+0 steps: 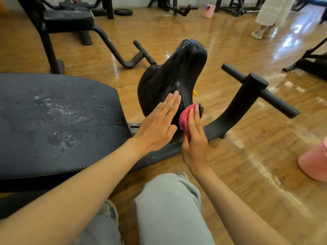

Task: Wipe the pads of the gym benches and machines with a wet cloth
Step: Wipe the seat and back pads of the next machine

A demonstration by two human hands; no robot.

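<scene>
A black tilted seat pad (pixel 173 73) stands up at the centre, wet and streaked. My left hand (pixel 157 121) lies flat and open against its near side, fingers together. My right hand (pixel 193 137) presses a pink cloth (pixel 185 117) against the pad's lower right edge. A wide dark bench pad (pixel 58 121) with water droplets and scuffs fills the left. The bench's black frame (pixel 235 106) curves to the right of the seat pad, with a crossbar handle on top.
A pink bucket (pixel 315 161) stands at the right edge on the glossy wooden floor. Another pink bucket (pixel 210 11) is at the back. A second bench (pixel 67 20) is at the back left. A person in white (pixel 270 15) stands at the back right.
</scene>
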